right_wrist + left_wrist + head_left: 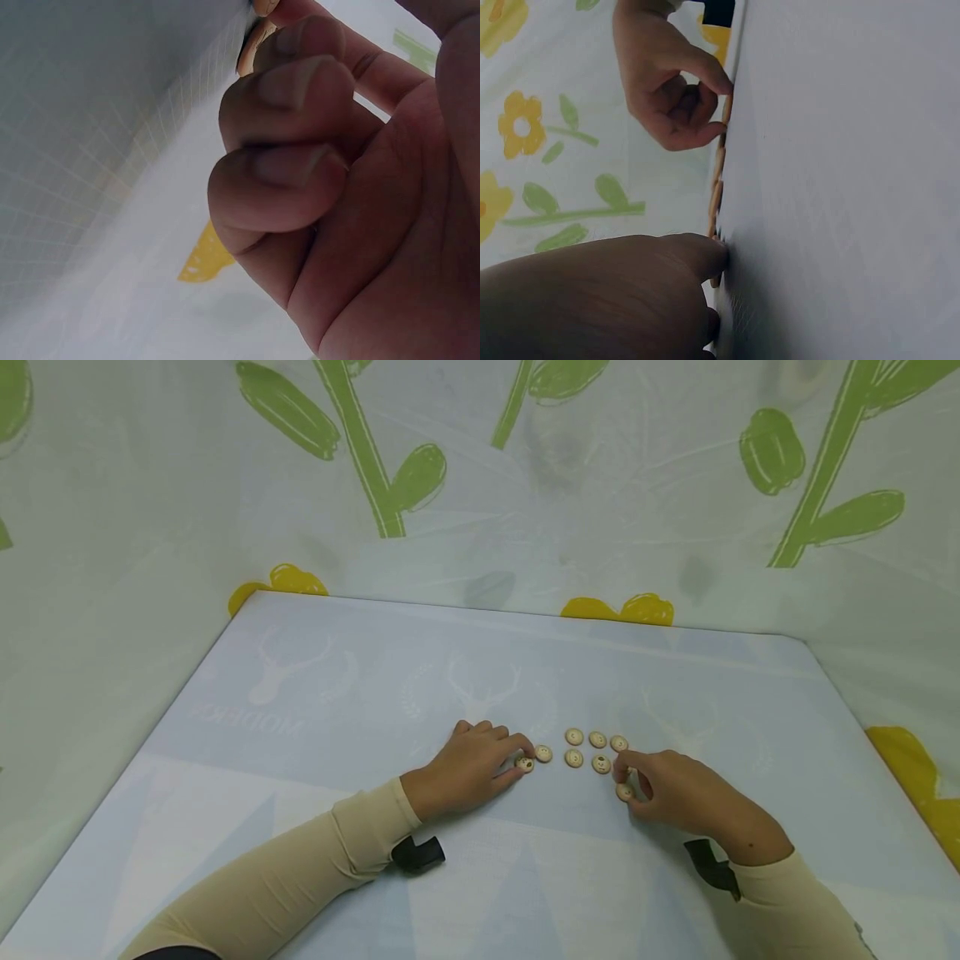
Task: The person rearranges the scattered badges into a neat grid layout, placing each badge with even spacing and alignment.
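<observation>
Small round wooden buttons with dark marks lie flat on the table in the head view. My left hand (472, 767) pinches one button (524, 764) between thumb and index finger at the left end of the group. Right beside that one is another button (543, 753). On the other side, my right hand (678, 789) holds a button (624, 792) by its edges with thumb and index finger, low over the table. Between the hands several buttons (573, 758) form two short rows. In the right wrist view the other fingers (281, 187) are curled in.
A pale table cover (300, 827) printed with deer heads and triangles spreads under both hands. Behind it hangs a light curtain (600, 527) with green leaves and yellow flowers. A black strap (417, 855) sits at the left wrist, another strap (712, 865) at the right.
</observation>
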`<state>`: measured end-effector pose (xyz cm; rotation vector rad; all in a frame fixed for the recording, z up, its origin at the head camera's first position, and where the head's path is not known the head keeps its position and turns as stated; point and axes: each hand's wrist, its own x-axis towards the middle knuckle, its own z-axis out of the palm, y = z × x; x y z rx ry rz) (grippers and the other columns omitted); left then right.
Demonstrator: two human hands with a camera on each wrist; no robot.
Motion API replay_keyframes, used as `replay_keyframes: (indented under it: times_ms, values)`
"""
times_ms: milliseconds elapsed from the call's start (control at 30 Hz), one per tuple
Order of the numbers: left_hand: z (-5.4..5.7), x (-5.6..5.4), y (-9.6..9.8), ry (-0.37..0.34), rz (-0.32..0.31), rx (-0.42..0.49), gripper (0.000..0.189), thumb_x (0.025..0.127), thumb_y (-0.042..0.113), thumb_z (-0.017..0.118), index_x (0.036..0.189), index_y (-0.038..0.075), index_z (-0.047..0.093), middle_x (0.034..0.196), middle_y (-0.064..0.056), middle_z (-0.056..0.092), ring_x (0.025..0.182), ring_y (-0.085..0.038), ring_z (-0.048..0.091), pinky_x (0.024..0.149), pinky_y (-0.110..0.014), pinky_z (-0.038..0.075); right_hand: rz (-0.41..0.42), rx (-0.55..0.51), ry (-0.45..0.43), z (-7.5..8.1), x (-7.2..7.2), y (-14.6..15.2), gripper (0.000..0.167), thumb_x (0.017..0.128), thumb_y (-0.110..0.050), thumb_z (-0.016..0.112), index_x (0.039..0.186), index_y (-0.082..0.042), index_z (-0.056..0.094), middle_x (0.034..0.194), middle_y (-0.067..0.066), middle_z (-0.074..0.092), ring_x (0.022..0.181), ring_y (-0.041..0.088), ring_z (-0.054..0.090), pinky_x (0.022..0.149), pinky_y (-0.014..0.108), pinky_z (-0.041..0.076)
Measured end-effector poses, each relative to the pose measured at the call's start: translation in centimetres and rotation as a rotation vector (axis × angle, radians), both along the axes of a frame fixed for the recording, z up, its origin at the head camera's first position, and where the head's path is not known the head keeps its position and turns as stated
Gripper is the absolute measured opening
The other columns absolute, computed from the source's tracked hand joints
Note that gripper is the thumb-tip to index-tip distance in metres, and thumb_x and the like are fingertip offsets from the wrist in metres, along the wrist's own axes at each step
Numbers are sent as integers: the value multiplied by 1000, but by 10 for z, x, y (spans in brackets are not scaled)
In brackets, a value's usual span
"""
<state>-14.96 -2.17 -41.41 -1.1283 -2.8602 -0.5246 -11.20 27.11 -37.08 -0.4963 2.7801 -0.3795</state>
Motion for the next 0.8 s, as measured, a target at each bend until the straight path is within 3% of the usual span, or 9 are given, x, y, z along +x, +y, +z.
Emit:
replay_keyframes:
  times_ms: [800]
  values:
    - [-2,-1,1,-1,9,-26,22,98,34,64,120,32,65,86,10,61,82,-10,51,78,-34,37,-4,0,1,1,2,-1,29,79,-5,73,98,-23,62,64,-8,47,57,5,42,51,22,34]
